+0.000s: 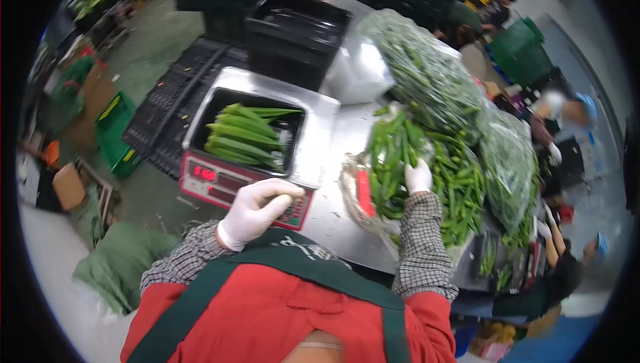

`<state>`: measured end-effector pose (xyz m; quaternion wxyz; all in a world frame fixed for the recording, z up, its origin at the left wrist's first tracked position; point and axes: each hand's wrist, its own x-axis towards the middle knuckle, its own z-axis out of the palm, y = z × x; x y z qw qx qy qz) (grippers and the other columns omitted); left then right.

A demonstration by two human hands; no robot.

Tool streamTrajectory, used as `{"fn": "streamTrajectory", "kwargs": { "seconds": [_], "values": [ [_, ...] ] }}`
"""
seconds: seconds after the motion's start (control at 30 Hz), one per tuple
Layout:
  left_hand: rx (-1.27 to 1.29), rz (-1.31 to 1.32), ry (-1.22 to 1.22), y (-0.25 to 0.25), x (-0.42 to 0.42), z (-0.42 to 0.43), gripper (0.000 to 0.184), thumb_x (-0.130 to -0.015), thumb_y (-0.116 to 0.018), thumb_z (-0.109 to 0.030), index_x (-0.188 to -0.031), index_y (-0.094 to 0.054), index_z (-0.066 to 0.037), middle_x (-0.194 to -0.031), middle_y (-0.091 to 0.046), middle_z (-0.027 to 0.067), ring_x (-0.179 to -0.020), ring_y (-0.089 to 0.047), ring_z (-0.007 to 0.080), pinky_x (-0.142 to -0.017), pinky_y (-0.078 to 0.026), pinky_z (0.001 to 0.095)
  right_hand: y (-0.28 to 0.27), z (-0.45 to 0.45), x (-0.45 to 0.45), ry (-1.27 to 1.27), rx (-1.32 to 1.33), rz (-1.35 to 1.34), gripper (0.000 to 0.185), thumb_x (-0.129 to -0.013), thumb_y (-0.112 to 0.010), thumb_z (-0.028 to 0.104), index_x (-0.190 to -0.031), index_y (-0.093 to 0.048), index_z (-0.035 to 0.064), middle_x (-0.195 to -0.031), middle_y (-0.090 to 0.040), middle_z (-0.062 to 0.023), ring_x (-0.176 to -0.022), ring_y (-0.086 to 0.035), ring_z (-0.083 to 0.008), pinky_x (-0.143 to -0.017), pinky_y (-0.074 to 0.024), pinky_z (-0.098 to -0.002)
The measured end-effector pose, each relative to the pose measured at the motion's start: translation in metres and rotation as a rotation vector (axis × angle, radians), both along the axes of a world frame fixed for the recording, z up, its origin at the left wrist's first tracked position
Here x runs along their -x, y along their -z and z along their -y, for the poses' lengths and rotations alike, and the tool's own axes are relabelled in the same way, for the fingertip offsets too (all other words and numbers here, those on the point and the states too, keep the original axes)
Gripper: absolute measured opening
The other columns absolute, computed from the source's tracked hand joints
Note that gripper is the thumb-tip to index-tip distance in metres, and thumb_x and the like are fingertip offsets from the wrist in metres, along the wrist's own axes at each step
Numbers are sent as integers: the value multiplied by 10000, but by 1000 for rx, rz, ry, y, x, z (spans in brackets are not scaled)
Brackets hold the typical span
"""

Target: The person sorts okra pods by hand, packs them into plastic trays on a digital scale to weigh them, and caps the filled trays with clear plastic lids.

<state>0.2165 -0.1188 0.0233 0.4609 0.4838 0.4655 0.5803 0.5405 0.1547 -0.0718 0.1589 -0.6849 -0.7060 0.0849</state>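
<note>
Several okra pods (pixel 243 135) lie side by side in a black tray (pixel 299 146) on a red and silver digital scale (pixel 327 133) with a lit red display. My left hand (pixel 257 210), in a white glove, hovers over the scale's front edge near its keypad. Its fingers are curled in towards the thumb, with nothing visible in them. To the right, an open plastic bag of okra (pixel 385 153) with a red strip sits on the metal table (pixel 343 213). My gloved right hand (pixel 419 178) is closed around okra at that bag's right side, its fingertips partly hidden.
Loose slender green pods (pixel 460 193) are heaped right of the bag. Large clear bags of green produce (pixel 427 70) stand behind them. A black crate (pixel 297 36) and a stack of clear containers (pixel 360 73) sit behind the scale. Co-workers with blue caps (pixel 587 110) work at right.
</note>
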Motion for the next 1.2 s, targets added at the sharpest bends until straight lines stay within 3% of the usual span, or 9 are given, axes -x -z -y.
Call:
{"fn": "streamTrajectory", "kwargs": {
  "seconds": [0.13, 0.2, 0.33, 0.43, 0.63, 0.77, 0.87, 1.0, 1.2],
  "values": [
    [-223, -143, -384, -33, 60, 6, 169, -890, -545, -87, -958, -644, 32, -948, -645, 89, -886, -599, 155, -816, -467, 279, 2, 1, 13, 42, 198, 156, 321, -766, -588, 226, -1033, -640, 55, -980, -629, -232, -970, -588, -385, -813, -472, -431],
    [-255, -56, -682, -39, 98, 14, 247, -923, -518, -158, -1013, -631, 43, -959, -655, 105, -882, -614, 162, -839, -474, 291, 5, -10, 4, -41, 143, 129, 320, -748, -602, 186, -1014, -632, 11, -913, -656, -215, -843, -637, -357, -764, -496, -409],
    [-309, -137, -782, -48, 138, 38, 226, -930, -494, -113, -1023, -629, 42, -996, -656, 122, -901, -619, 157, -853, -474, 287, -13, -33, -27, 135, 304, -734, 178, -771, -612, 172, -866, -628, 22, -647, -561, -18, -477, -478, -106, -452, -420, -257],
    [-231, -188, -748, -39, 137, 33, 275, -952, -465, -150, -1058, -598, 66, -1035, -640, 147, -929, -619, 186, -869, -473, 301, -70, -5, 6, 91, 356, -1085, 147, -832, -573, 132, -944, -594, 39, -642, -527, 25, -482, -449, -64, -416, -333, -206],
    [-24, 133, -165, -34, 36, -36, 341, -921, -515, -151, -1201, -509, 44, -1124, -604, 140, -1016, -585, 178, -888, -465, 307, -138, 100, 138, -360, 484, -1115, 225, -804, -583, 95, -1000, -604, -15, -742, -558, -1, -558, -442, -61, -526, -361, -203],
    [99, 580, 68, -5, 0, -58, 374, -930, -503, -132, -1264, -442, 25, -1116, -602, 122, -1051, -568, 186, -895, -461, 304, -129, 143, 178, -648, 726, -1186, 281, -848, -587, 42, -1121, -566, -22, -1013, -613, -57, -901, -562, -106, -796, -458, -245],
    [9, 232, -88, -22, 36, -52, 321, -920, -503, -85, -1221, -467, 21, -1068, -615, 100, -988, -591, 180, -862, -472, 297, -131, 138, 178, -661, 601, -1126, 304, -860, -600, 68, -1147, -562, -24, -1015, -612, -39, -904, -548, -87, -799, -449, -232],
    [-328, -1164, -396, -63, 100, -62, 338, -762, -570, 9, -1098, -572, -27, -959, -608, 104, -900, -579, 268, -803, -477, 344, -145, 111, 190, -634, 340, -979, 285, -860, -604, 116, -1106, -568, -24, -886, -590, -18, -813, -523, -66, -735, -436, -220],
    [-407, -1382, -87, -6, 147, -94, 379, -694, -554, 32, -1056, -621, -60, -1093, -558, 142, -1044, -513, 328, -933, -408, 380, -138, 89, 260, -878, -102, -771, 290, -804, -605, 87, -1081, -572, 11, -994, -589, -196, -882, -590, -333, -794, -468, -345]
  ]
}}
